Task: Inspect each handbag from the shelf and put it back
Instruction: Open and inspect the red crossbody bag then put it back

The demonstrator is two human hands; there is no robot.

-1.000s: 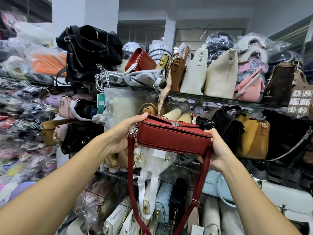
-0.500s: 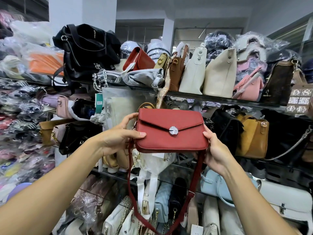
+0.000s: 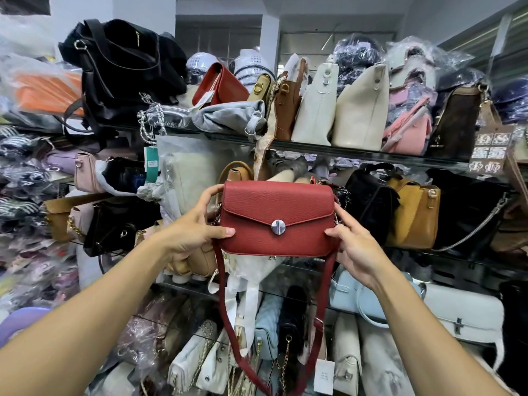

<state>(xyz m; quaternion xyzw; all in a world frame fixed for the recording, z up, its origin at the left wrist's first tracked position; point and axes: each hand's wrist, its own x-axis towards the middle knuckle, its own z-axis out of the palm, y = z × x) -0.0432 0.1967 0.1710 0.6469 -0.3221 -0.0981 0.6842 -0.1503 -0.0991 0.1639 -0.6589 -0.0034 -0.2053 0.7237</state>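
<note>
We hold the red flap handbag (image 3: 278, 221) upright below the upper glass shelf's (image 3: 357, 152) front edge, left hand (image 3: 194, 232) and right hand (image 3: 354, 247) grips clamped on its ends, thumbs clear of the round clasp (image 3: 277, 226), strap (image 3: 228, 324) hanging free.

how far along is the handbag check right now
Done: the red handbag is off the shelf. In hand: the left hand and right hand hold it by its ends, front toward the camera, flap closed at the silver clasp, strap hanging below. Left: putting it back, plus the other bags on the shelves; which of those were already checked cannot be told.
</note>
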